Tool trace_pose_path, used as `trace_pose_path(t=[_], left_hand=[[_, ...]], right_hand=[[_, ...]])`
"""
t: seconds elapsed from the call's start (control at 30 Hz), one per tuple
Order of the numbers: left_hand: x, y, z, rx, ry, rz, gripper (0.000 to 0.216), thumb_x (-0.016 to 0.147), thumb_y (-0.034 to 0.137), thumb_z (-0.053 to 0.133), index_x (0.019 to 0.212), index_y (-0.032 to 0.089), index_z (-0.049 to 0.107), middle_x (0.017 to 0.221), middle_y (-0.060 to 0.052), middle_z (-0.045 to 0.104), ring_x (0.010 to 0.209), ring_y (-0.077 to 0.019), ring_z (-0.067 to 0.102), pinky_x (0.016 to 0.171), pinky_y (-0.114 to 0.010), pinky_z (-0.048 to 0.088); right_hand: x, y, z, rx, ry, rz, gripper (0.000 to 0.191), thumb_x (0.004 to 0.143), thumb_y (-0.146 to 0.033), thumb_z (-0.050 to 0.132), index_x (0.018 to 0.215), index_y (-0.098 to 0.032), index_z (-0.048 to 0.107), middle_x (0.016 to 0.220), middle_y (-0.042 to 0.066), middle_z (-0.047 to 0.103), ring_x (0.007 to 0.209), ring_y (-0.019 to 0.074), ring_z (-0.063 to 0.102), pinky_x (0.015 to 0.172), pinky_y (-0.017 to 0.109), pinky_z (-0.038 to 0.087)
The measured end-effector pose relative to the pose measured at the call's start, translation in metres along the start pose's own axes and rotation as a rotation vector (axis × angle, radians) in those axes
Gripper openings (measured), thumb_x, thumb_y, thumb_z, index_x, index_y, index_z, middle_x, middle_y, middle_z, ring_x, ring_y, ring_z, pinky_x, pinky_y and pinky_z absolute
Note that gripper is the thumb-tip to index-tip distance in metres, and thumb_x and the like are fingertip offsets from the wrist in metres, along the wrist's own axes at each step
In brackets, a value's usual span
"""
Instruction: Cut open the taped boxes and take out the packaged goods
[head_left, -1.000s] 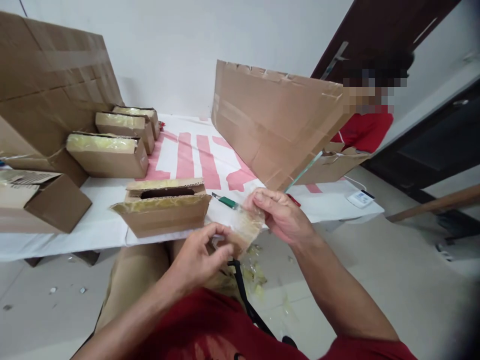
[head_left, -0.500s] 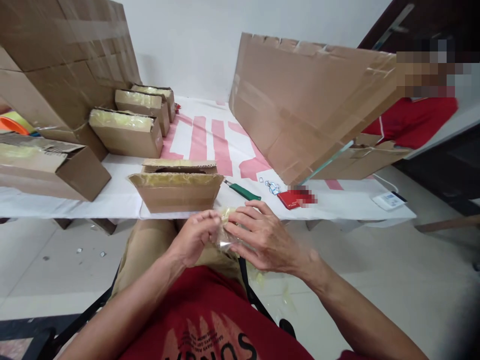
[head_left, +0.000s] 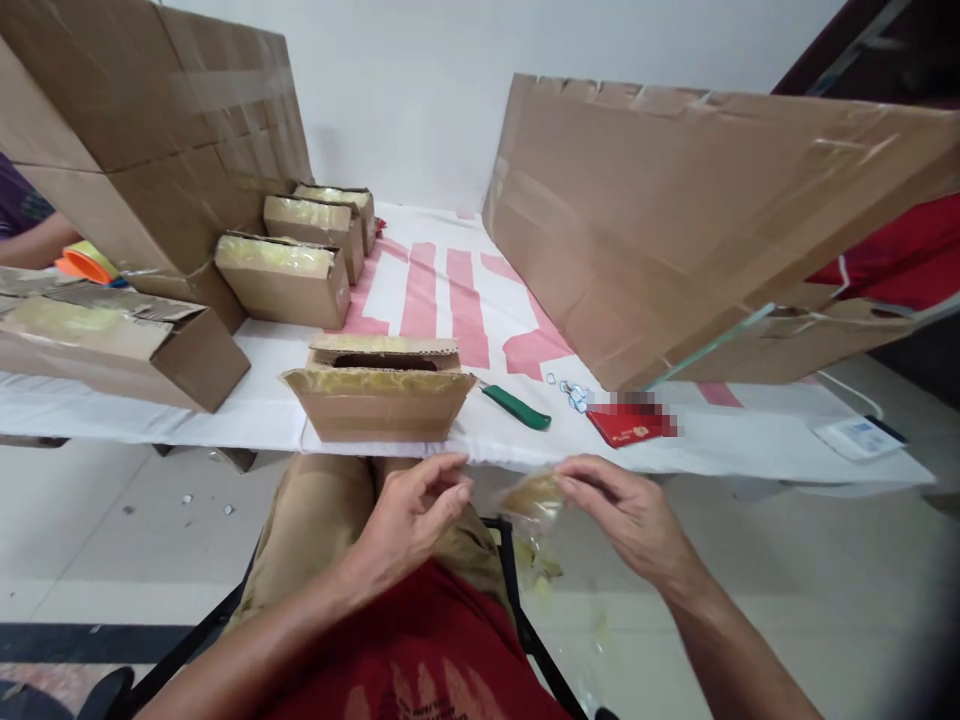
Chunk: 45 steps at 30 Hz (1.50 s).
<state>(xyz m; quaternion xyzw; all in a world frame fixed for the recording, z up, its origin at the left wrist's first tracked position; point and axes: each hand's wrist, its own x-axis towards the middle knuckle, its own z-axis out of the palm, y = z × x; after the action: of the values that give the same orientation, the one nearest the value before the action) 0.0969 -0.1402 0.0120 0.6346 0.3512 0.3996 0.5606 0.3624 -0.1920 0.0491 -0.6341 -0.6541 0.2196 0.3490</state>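
My right hand pinches a crumpled piece of clear, yellowish tape between thumb and fingertips, beyond the table's front edge. The tape hangs to the left of that hand. Over my lap, my left hand is empty, its fingers bent and its thumb apart from them. Just above it, at the table edge, stands a small cardboard box with its top flaps raised and yellowish tape along them. To the right of this box lies a green utility knife, its blade end toward the box.
Several small taped boxes stand at the left, before a tall cardboard stack. A large carton leans at the right. A red booklet lies by crumpled bits. Tape scraps lie below. People sit on both sides.
My hands have come apart. The right one has moved right with the tape, while the left one has let go of it. The view has shifted slightly.
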Motion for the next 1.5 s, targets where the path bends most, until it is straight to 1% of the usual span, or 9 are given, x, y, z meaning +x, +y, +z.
trace_pose_path(t=[0.13,0.3,0.43,0.53,0.7,0.9,1.1,1.33,1.5], left_hand=[[-0.017,0.020,-0.057,0.379,0.291,0.384,0.025,0.093,0.015,0.064,0.113,0.024,0.075,0.101,-0.005,0.080,0.091,-0.0186,0.074,0.082,-0.029,0.058],[0.003,0.026,-0.117,0.650,0.739,0.503,0.041,0.088,0.014,0.070,0.127,0.025,0.067,0.119,-0.006,0.072,0.101,-0.0196,0.068,0.094,-0.037,0.054],[0.025,0.009,-0.134,0.683,0.659,0.419,0.052,0.089,0.021,0.071,0.139,0.024,0.058,0.134,-0.011,0.065,0.112,-0.0236,0.066,0.093,-0.039,0.056],[0.025,0.000,-0.136,0.639,0.678,0.439,0.050,0.088,0.014,0.071,0.136,0.024,0.060,0.124,-0.009,0.067,0.112,-0.0226,0.065,0.099,-0.040,0.053],[0.017,0.006,-0.140,0.523,0.480,0.527,0.042,0.086,0.000,0.061,0.121,0.023,0.068,0.104,-0.005,0.070,0.104,-0.0210,0.067,0.095,-0.038,0.054],[0.027,0.002,-0.145,0.586,0.344,0.552,0.027,0.083,0.001,0.061,0.099,0.023,0.066,0.101,-0.006,0.075,0.108,-0.0266,0.072,0.100,-0.048,0.055],[0.034,-0.001,-0.137,0.596,0.413,0.541,0.025,0.082,0.003,0.058,0.093,0.024,0.062,0.090,-0.003,0.075,0.091,-0.0218,0.074,0.091,-0.042,0.055],[0.042,-0.001,-0.138,0.562,0.387,0.570,0.025,0.080,0.001,0.058,0.091,0.024,0.058,0.083,0.000,0.071,0.083,-0.0185,0.070,0.091,-0.040,0.052],[0.036,-0.040,-0.141,0.471,0.541,0.406,0.071,0.081,0.022,0.077,0.146,0.027,0.048,0.153,-0.017,0.051,0.145,-0.0345,0.047,0.116,-0.055,0.042]], right_hand=[[-0.026,0.071,-0.033,-0.306,-0.289,0.096,0.041,0.096,-0.049,0.049,0.096,-0.026,0.083,0.104,0.012,0.082,0.094,0.0297,0.079,0.081,0.039,0.064],[-0.001,0.085,-0.022,-0.453,-0.239,0.079,0.041,0.094,-0.044,0.047,0.102,-0.026,0.083,0.116,0.013,0.080,0.104,0.0313,0.078,0.084,0.040,0.063],[0.031,0.064,0.009,-0.567,-0.506,0.027,0.033,0.089,-0.024,0.048,0.079,-0.025,0.079,0.080,0.008,0.080,0.076,0.0261,0.077,0.070,0.033,0.058],[0.030,0.076,0.017,-0.706,-0.659,0.098,0.040,0.074,-0.012,0.054,0.100,-0.025,0.082,0.080,0.007,0.081,0.076,0.0285,0.078,0.069,0.034,0.059],[0.034,0.073,-0.008,-0.536,-0.416,0.071,0.033,0.086,-0.025,0.055,0.108,-0.027,0.080,0.102,0.008,0.083,0.088,0.0293,0.081,0.074,0.036,0.064],[0.111,-0.041,0.005,-0.172,-0.117,-0.271,0.023,0.100,-0.034,0.055,0.096,-0.028,0.077,0.096,0.003,0.082,0.086,0.0205,0.078,0.077,0.029,0.063],[0.180,-0.096,0.079,-0.226,-0.621,-0.588,0.035,0.100,-0.019,0.048,0.124,-0.022,0.072,0.130,0.008,0.075,0.119,0.0236,0.071,0.104,0.038,0.058],[0.222,-0.102,0.107,-0.592,-0.740,-0.502,0.079,0.077,-0.017,0.076,0.152,-0.017,0.052,0.149,0.021,0.060,0.129,0.0420,0.064,0.103,0.055,0.056],[0.224,-0.090,0.125,-0.492,-0.803,-0.513,0.083,0.073,-0.015,0.077,0.152,-0.014,0.053,0.143,0.021,0.065,0.132,0.0404,0.063,0.107,0.051,0.055]])
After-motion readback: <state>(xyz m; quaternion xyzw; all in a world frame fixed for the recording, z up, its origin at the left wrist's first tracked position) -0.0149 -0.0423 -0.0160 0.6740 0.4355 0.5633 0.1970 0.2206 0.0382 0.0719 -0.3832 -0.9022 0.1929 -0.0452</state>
